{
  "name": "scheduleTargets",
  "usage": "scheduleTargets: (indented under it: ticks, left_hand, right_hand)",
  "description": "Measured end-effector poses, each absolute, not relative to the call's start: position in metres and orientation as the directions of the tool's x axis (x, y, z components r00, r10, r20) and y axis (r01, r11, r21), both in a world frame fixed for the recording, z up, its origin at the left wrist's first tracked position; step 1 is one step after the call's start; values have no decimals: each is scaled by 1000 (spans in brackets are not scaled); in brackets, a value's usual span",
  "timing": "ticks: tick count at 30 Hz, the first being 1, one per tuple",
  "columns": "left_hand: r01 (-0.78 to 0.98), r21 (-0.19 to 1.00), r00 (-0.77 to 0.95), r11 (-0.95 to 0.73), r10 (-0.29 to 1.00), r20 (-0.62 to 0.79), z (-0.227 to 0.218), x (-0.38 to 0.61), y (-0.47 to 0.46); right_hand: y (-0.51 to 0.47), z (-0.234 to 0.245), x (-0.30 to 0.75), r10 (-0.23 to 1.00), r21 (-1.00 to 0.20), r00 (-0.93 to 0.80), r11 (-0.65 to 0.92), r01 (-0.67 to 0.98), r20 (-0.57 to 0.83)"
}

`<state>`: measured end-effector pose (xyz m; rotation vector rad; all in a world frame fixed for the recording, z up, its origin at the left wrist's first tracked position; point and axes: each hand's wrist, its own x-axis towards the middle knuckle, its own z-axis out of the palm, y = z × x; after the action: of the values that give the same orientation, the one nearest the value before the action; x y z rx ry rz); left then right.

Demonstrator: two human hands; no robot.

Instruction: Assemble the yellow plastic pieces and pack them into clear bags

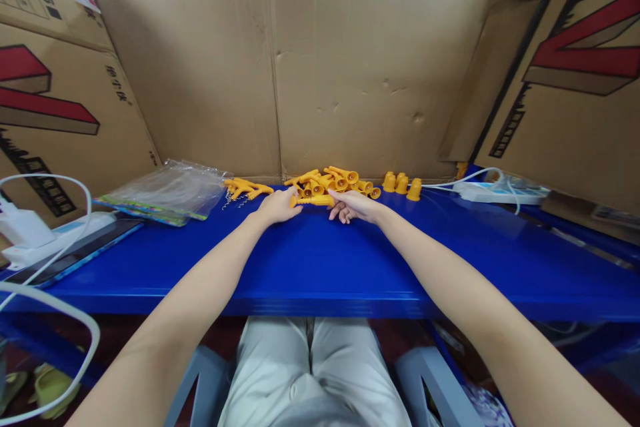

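A yellow plastic part (313,200) lies crosswise on the blue table (320,260), held at both ends. My left hand (277,207) grips its left end with fingers closed. My right hand (353,205) pinches its right end, fingers curled. Just behind them is a heap of yellow plastic parts (333,181). A few yellow corkscrew-like pieces (245,188) lie to the left of my left hand. Three yellow caps (401,185) stand upright to the right of the heap.
Cardboard walls (320,73) enclose the table at the back and sides. A stack of clear plastic bags (167,192) lies at the left. A white charger with cable (30,230) sits far left, a white power strip (495,192) far right.
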<state>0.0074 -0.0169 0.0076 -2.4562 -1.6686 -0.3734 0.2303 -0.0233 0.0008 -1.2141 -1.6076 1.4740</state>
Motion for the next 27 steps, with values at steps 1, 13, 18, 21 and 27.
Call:
scheduleTargets:
  ticks: [1, 13, 18, 21, 27]
  left_hand:
    - [929, 18, 350, -370, 892, 286, 8, 8, -17]
    - [925, 21, 359, -379, 891, 279, 7, 7, -16]
    - [924, 6, 366, -382, 890, 272, 6, 6, -15]
    - [926, 10, 361, -376, 894, 265, 6, 6, -14]
    - [915, 33, 380, -403, 884, 272, 4, 4, -12]
  right_hand:
    - [-23, 0, 230, 920, -975, -369, -55, 214, -133]
    - [-24, 3, 229, 896, -977, -393, -166, 133, -206]
    - [-26, 5, 227, 897, -980, -399, -194, 38, -193]
    - [-26, 5, 227, 902, -978, -383, -209, 11, -197]
    - [-25, 4, 226, 914, -977, -358, -212, -25, -190]
